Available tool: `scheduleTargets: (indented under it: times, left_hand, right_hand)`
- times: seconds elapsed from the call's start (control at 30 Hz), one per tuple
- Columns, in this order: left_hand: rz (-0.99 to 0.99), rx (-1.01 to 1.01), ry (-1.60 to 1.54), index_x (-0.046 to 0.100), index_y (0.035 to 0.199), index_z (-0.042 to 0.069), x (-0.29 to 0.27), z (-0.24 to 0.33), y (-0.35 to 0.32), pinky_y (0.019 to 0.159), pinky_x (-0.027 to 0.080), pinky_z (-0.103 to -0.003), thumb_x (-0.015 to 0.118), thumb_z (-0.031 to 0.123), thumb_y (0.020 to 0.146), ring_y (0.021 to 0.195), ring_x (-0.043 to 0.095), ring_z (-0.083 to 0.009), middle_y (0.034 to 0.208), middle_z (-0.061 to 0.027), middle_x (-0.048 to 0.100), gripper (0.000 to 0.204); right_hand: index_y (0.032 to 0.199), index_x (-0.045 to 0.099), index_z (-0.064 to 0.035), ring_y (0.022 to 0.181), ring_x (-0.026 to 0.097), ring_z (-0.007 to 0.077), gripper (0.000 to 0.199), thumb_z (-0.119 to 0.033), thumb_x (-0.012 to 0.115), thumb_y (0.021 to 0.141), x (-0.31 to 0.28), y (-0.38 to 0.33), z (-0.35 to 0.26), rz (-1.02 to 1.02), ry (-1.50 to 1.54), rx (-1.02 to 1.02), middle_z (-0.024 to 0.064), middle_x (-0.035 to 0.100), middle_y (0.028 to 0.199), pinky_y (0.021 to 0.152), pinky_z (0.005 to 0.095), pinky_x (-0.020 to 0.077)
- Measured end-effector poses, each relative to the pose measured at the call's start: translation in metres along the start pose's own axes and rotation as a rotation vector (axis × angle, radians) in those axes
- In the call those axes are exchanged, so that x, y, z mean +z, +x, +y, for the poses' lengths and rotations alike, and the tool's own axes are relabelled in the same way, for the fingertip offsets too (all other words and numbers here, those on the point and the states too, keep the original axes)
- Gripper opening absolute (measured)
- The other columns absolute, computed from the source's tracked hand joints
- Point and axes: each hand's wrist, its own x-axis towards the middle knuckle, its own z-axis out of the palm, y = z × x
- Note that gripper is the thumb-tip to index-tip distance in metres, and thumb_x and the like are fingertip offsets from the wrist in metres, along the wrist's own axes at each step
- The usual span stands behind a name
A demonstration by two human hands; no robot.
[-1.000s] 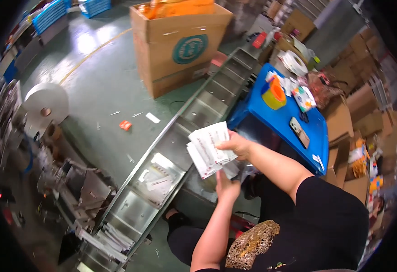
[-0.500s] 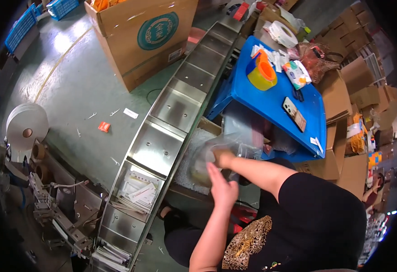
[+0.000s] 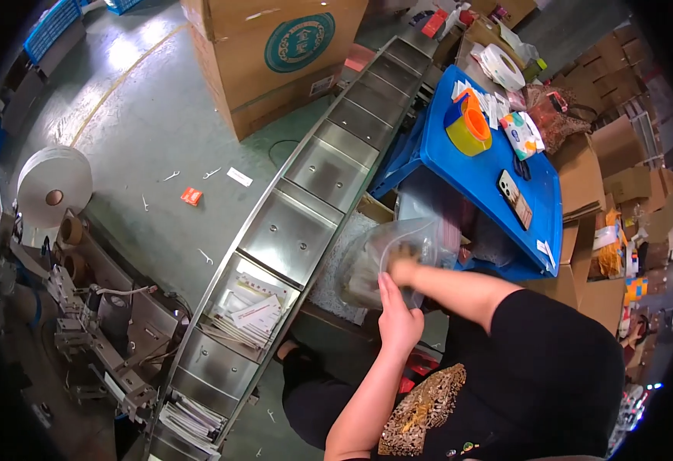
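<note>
The rim of a clear plastic bag (image 3: 363, 269) seems to be pinched by the left hand (image 3: 402, 321), perhaps so that its mouth is held apart for the other one. The right hand (image 3: 404, 269) is put into this mouth; because it is blurred, it cannot be told whether anything is gripped by it. The bag is placed between the metal conveyor (image 3: 286, 238) and the blue surface (image 3: 476, 178), likely for short reaching. In one conveyor compartment, white packets (image 3: 255, 315) are piled, apparently held together by the dividers. On the surface, a phone (image 3: 514, 198) and a yellow container (image 3: 471, 141) are laid, apart from the bag.
</note>
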Motion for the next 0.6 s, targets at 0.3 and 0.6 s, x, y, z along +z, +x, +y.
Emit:
scheduleTargets:
  times: [0.3,0.6]
  left_hand:
    - [0.012,-0.052,-0.049,0.01,0.137,-0.002,-0.008,0.014,0.007,0.09,0.04,-0.042,0.052,0.008,0.069,0.116,0.04,-0.0401,0.142,-0.0224,0.013,0.08]
    - [-0.309,0.038,-0.138,0.045,0.121,0.009,-0.042,0.043,-0.042,0.082,0.043,-0.04,0.053,0.033,0.08,0.099,0.054,-0.0325,0.114,-0.0198,0.053,0.048]
  right_hand:
    - [0.12,0.049,-0.0029,0.106,0.055,0.0223,0.049,-0.027,0.064,0.08,-0.136,-0.138,0.015,-0.12,0.452,-0.641,0.0137,0.057,0.114,0.09,0.0337,0.0432]
    - [0.134,0.024,-0.0072,0.119,0.04,0.0363,0.091,-0.032,0.076,0.064,-0.075,-0.111,-0.246,0.235,-0.027,-0.708,0.0251,0.035,0.13,0.095,0.0414,0.0383]
